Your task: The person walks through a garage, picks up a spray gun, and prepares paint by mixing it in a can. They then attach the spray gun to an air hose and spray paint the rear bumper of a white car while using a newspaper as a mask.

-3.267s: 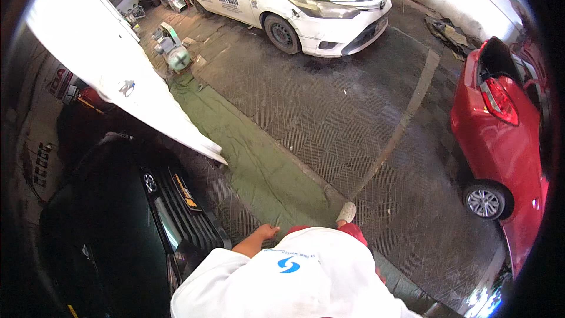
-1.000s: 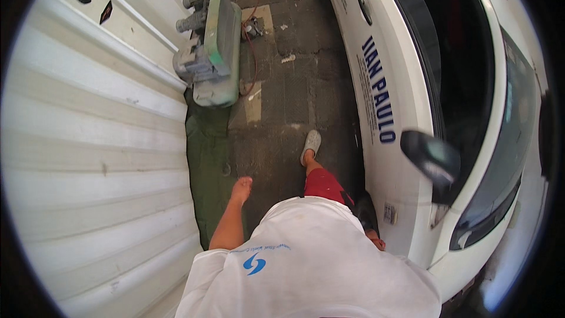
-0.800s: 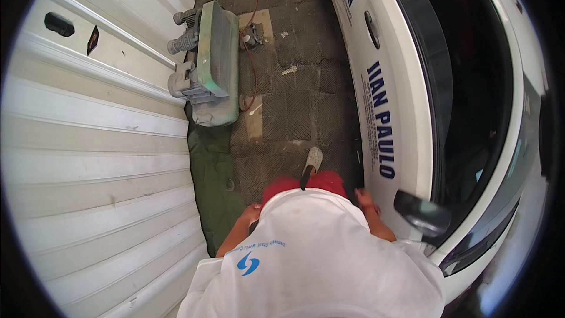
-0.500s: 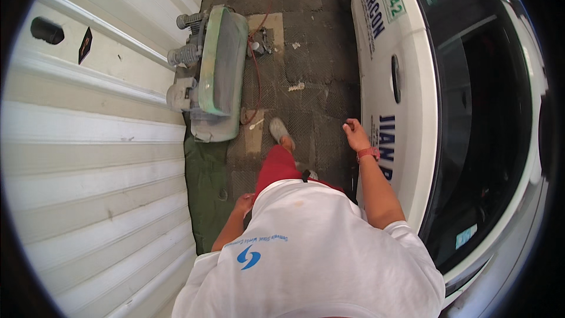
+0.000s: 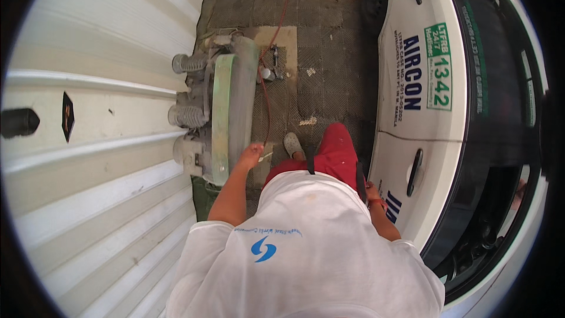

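Note:
My left hand [image 5: 251, 156] hangs out in front on the left, its fingers loosely curled with nothing seen in them. It is close to the near end of a dusty air compressor [image 5: 222, 112] with a pale green guard. A thin red hose [image 5: 269, 103] runs along the floor just past that hand; I see no grip on it. My right hand [image 5: 373, 192] is down beside my right thigh, next to a white car [image 5: 406, 141]. A dark strap and my leg partly cover that hand, so its fingers do not show well.
A corrugated white metal wall [image 5: 100, 194] lines the left side. The car's door handle [image 5: 415, 172] sticks out on the right. Small metal fittings [image 5: 268, 73] and pale scraps [image 5: 307, 122] lie on the dark textured floor [image 5: 329, 53]. Green sheeting [image 5: 203, 200] lies beneath the compressor.
I have stepped forward past the car's side, and the compressor is nearer. My left hand has swung forward; my right hand has swung back to my thigh. My right leg is now in front.

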Tool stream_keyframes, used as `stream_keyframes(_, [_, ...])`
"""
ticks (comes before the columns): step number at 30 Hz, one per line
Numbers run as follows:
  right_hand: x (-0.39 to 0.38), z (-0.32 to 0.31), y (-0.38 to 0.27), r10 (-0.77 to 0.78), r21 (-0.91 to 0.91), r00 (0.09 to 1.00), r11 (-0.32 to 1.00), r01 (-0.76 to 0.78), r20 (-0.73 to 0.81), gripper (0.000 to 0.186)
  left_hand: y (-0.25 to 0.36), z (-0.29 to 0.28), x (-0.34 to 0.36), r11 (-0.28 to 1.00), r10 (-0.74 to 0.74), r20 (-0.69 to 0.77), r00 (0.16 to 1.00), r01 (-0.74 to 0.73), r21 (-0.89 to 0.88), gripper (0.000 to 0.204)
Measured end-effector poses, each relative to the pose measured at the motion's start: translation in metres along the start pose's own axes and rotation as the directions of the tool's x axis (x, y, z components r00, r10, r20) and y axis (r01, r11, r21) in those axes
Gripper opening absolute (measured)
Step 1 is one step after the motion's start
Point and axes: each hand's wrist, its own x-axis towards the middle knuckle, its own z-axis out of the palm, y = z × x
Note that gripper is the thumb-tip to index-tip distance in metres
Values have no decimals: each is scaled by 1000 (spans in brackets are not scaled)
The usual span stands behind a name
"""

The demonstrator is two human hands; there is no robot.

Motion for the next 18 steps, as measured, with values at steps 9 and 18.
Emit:
stream_keyframes(9, [207, -93, -194, -132, -112, 988, 984, 140, 79, 46, 250, -70, 153, 995, 18, -47, 999, -22, -94, 48])
stream_keyframes(18, [381, -133, -475, 21, -314, 895, 940, 134, 445, 71, 351, -35, 321, 979, -189, -103, 977, 195, 51, 43])
